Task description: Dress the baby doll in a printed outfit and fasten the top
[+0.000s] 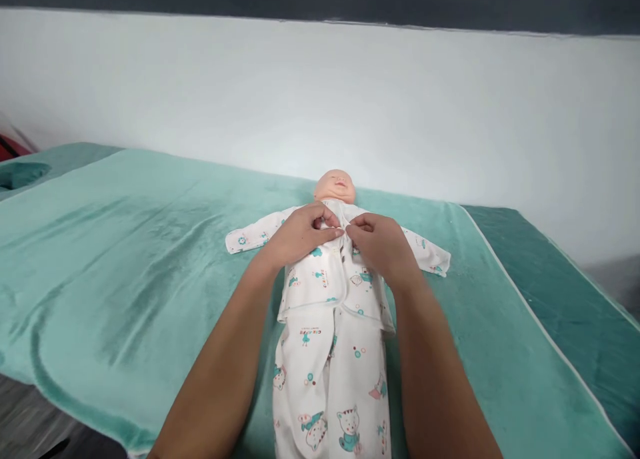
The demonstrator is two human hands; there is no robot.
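Note:
A baby doll (336, 184) lies on its back on a teal blanket (125, 259), head toward the wall. It wears a white printed jacket (325, 279) and matching trousers (330, 386). My left hand (300, 234) pinches the left edge of the jacket front at the doll's chest. Facing it, my right hand (383, 244) pinches the right edge. The fingertips of both hands meet at the jacket's middle seam just below the doll's neck. Both sleeves lie spread out sideways.
The blanket covers a padded table (565, 299) with a darker teal surface showing at the right. A white wall (320, 99) runs behind. A dark teal cushion (23, 174) and something red sit at the far left. Grey floor shows at the bottom left.

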